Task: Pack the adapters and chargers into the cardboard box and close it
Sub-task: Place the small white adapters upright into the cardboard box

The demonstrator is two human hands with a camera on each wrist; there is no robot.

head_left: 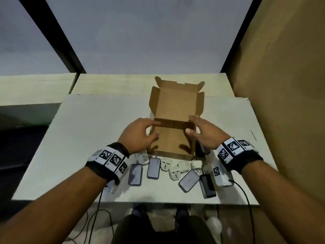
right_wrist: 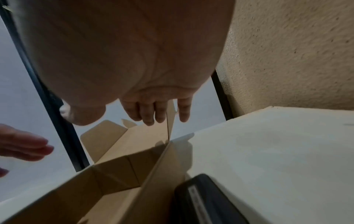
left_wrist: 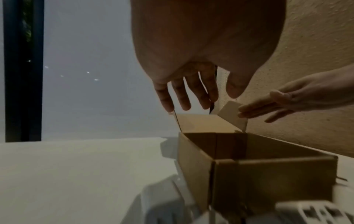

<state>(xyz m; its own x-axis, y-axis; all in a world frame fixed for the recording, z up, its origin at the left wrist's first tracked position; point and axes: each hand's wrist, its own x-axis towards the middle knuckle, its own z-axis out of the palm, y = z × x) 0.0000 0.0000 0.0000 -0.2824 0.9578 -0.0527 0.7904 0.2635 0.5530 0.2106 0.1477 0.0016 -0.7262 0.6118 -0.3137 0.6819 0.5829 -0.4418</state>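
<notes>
The brown cardboard box [head_left: 173, 138] stands open and empty mid-table, its lid [head_left: 177, 101] tilted back. My left hand [head_left: 149, 129] hovers over the box's left wall, its straight fingers [left_wrist: 184, 94] touching the lid's left side flap. My right hand [head_left: 197, 127] reaches to the right side flap [left_wrist: 232, 115] with its fingers [right_wrist: 153, 112] extended. Neither hand holds anything. In front of the box lie white plug adapters [head_left: 175, 173], flat grey chargers [head_left: 153, 167] and a black charger [head_left: 207, 185].
Another black charger [right_wrist: 206, 201] lies against the box's right wall. The white table [head_left: 88, 138] ends near my body, with cables hanging below. A textured beige wall [head_left: 281, 85] stands close on the right; a window with dark frames is behind.
</notes>
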